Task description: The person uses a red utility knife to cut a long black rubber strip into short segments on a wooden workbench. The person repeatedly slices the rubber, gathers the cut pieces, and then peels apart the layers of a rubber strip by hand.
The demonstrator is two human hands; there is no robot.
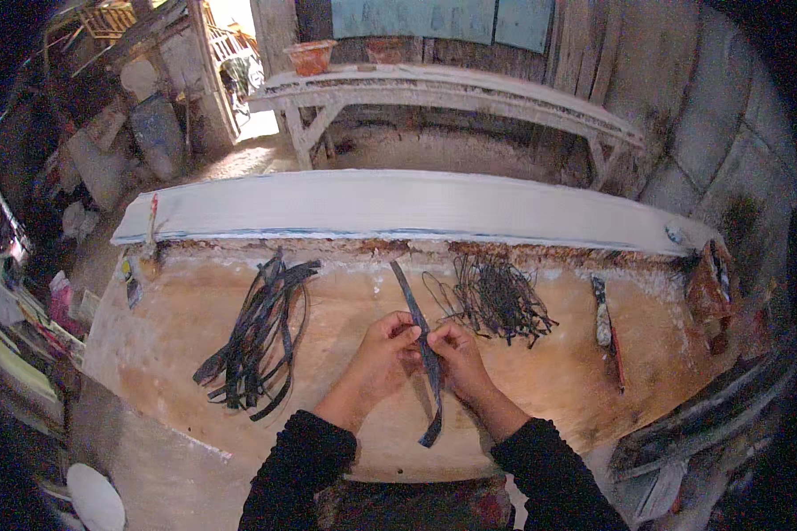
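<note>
Between my two hands a dark, flat strip point(432, 372) runs lengthwise over the wooden table, its lower end bent. The fingers of my left hand point(385, 350) pinch it near its middle from the left. Close beside, my right hand point(459, 354) pinches it from the right with thumb and fingers. To the left lies a loose bundle of similar wide dark strips point(255, 341). A heap of thinner, looped and knotted dark strips point(505, 301) lies just beyond my right hand.
On the table's right are a paint-smeared handled tool point(601, 310) and a thin red stick point(618, 358). A long white board point(398, 205) spans the far edge. A brush point(151, 232) stands at the left. Behind is a bench point(469, 88) with a reddish pot point(311, 58).
</note>
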